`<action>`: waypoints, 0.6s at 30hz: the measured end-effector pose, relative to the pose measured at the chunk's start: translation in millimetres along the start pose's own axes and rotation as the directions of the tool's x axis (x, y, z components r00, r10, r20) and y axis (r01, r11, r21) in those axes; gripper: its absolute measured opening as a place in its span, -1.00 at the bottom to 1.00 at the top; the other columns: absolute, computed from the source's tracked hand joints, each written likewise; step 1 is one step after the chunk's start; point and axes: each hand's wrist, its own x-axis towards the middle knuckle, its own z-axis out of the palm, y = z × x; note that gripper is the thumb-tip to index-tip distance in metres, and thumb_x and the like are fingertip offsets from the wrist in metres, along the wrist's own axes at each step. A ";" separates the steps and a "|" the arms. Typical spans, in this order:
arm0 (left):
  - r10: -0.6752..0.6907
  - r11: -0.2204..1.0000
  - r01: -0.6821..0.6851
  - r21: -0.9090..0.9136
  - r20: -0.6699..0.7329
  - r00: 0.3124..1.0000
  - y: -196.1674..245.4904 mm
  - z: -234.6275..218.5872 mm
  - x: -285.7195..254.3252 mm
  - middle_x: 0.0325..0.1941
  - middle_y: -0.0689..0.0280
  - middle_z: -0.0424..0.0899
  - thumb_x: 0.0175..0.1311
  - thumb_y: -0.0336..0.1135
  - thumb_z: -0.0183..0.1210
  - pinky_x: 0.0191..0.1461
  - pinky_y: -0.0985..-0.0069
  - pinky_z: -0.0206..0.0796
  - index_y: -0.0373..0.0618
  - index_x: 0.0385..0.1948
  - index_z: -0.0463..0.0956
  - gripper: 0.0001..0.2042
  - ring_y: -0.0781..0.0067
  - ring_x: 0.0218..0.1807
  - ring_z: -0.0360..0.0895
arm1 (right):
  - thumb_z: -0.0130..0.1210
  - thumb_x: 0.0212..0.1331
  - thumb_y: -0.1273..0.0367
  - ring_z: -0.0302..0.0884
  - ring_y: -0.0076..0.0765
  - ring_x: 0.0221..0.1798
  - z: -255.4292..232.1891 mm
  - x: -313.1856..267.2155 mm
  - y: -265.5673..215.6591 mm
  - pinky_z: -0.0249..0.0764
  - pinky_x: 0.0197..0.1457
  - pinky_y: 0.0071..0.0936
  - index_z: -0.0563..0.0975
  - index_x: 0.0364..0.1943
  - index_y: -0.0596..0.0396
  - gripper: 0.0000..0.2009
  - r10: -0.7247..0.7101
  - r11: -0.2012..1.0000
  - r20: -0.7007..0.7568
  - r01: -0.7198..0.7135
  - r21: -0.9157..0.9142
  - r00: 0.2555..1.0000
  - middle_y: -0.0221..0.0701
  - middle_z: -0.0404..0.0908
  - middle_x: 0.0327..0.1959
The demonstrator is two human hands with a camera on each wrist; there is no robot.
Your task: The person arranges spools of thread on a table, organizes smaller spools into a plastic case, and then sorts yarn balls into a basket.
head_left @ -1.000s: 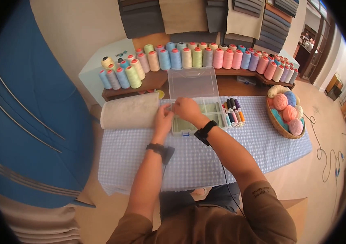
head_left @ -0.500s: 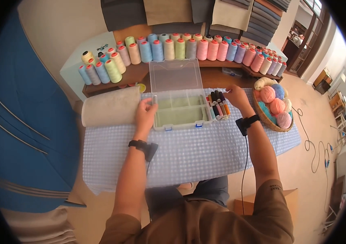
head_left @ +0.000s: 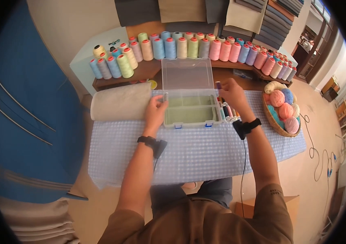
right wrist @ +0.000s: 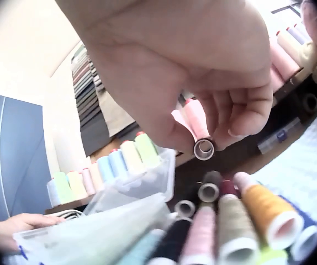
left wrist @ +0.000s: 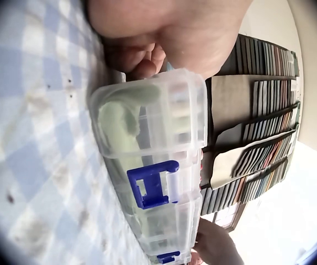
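Note:
A clear plastic organizer box (head_left: 189, 123) with blue latches stands on the checked cloth, its lid (head_left: 187, 73) raised at the back. My left hand (head_left: 155, 112) rests at the box's left end, fingertips at its wall; in the left wrist view that hand (left wrist: 169, 33) has bent fingers beside the end wall. A small pale spool (head_left: 166, 96) lies in the upper left compartment. To the right of the box, my right hand (head_left: 233, 94) pinches a small purple thread spool (head_left: 218, 85), its hollow end facing the right wrist camera. Below are several small thread spools (right wrist: 238, 221), partly hidden by that hand.
A wicker basket (head_left: 277, 127) of yarn balls stands on the right of the cloth. Left of the box lies a roll of whitish fabric (head_left: 120, 102). Behind, large thread cones (head_left: 170, 49) line a brown shelf, below hanging fabric swatches (head_left: 182, 11).
My right hand went from over the box's left part to the spools at the right, and now lifts a purple one. My left hand stays by the box's left end.

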 end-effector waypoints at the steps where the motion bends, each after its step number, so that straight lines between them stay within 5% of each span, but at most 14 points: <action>1: 0.009 1.000 -0.009 -0.003 0.003 1.000 -0.7 0.4 0.4 -0.29 0.30 0.67 0.32 -0.25 0.31 -0.10 0.41 0.44 -0.19 0.14 0.53 -0.60 0.43 -0.22 0.62 | 0.31 0.09 0.27 0.74 0.13 -0.09 9.3 -5.0 -24.9 0.59 0.02 -0.10 0.56 -0.04 0.18 -0.61 -0.020 0.999 0.064 0.017 0.037 0.998 -0.04 0.75 -0.25; 4: -0.007 1.000 0.007 0.019 0.010 1.000 -5.9 -0.3 3.7 -0.29 0.30 0.68 0.33 -0.24 0.31 -0.09 0.39 0.44 -0.19 0.13 0.53 -0.60 0.41 -0.22 0.62 | 0.33 0.09 0.23 0.74 0.16 -0.09 63.1 -5.0 -62.4 0.61 0.02 -0.11 0.52 0.00 0.21 -0.55 -0.117 0.992 0.254 0.101 0.076 0.960 -0.02 0.76 -0.22; 9: 0.026 0.999 -0.027 0.041 0.019 0.999 -15.2 -1.2 7.5 -0.30 0.34 0.65 0.36 -0.28 0.31 -0.15 0.50 0.40 -0.21 0.16 0.51 -0.60 0.52 -0.26 0.57 | 0.39 0.05 0.12 0.74 0.23 -0.11 139.9 -2.0 -94.6 0.64 -0.04 -0.01 0.50 0.05 0.19 -0.43 -0.127 0.970 0.218 0.168 -0.178 0.968 -0.05 0.77 -0.22; 12: 0.041 0.997 -0.041 0.066 0.001 0.999 -11.3 0.7 7.0 -0.30 0.35 0.65 0.35 -0.28 0.34 -0.17 0.54 0.38 -0.23 0.18 0.49 -0.58 0.56 -0.26 0.55 | 0.38 0.07 0.14 0.73 0.23 -0.09 147.4 -0.3 -106.0 0.64 -0.03 0.02 0.57 -0.02 0.19 -0.51 -0.076 0.975 0.191 0.113 -0.189 0.979 -0.01 0.76 -0.21; 15: 0.024 0.999 -0.023 0.045 -0.030 0.999 -3.1 3.5 1.9 -0.32 0.34 0.63 0.26 -0.19 0.41 -0.17 0.47 0.41 -0.21 0.14 0.52 -0.52 0.49 -0.29 0.57 | 0.32 0.11 0.21 0.72 0.22 -0.08 129.6 -9.6 -111.8 0.63 -0.01 0.01 0.65 -0.12 0.19 -0.64 -0.166 0.973 0.269 0.202 -0.111 0.949 0.01 0.75 -0.19; 18: 0.008 1.000 -0.008 -0.008 -0.024 1.000 8.7 2.2 -4.2 -0.34 0.36 0.61 0.19 -0.16 0.45 -0.19 0.45 0.41 -0.20 0.12 0.53 -0.49 0.48 -0.31 0.56 | 0.24 0.16 0.30 0.71 0.21 -0.08 139.3 -6.7 -80.6 0.61 0.01 0.02 0.71 -0.21 0.17 -0.76 -0.324 0.946 0.088 0.324 0.008 0.942 0.01 0.74 -0.19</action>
